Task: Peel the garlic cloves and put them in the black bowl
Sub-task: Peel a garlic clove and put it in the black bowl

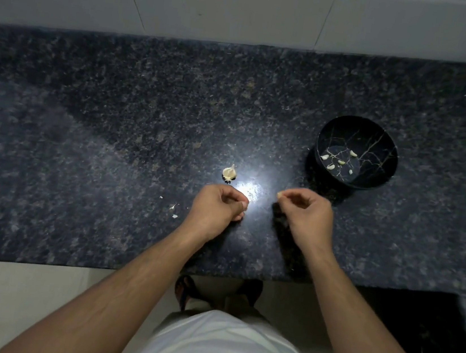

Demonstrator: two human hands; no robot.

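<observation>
My right hand (307, 212) pinches a small pale garlic clove (279, 194) between thumb and fingertips, just above the dark granite counter. My left hand (219, 207) hovers a little to its left with fingers curled; whether it holds a bit of peel I cannot tell. A partial garlic bulb (229, 172) lies on the counter just beyond my left hand. The black bowl (379, 136) with gold veining stands at the right, beyond my right hand, holding several peeled cloves (337, 160).
Small scraps of garlic skin (174, 210) lie on the granite counter (113, 131) left of my left hand. A white tiled wall (248, 6) runs along the back. The counter's front edge is close to my body, with floor and sandalled feet below.
</observation>
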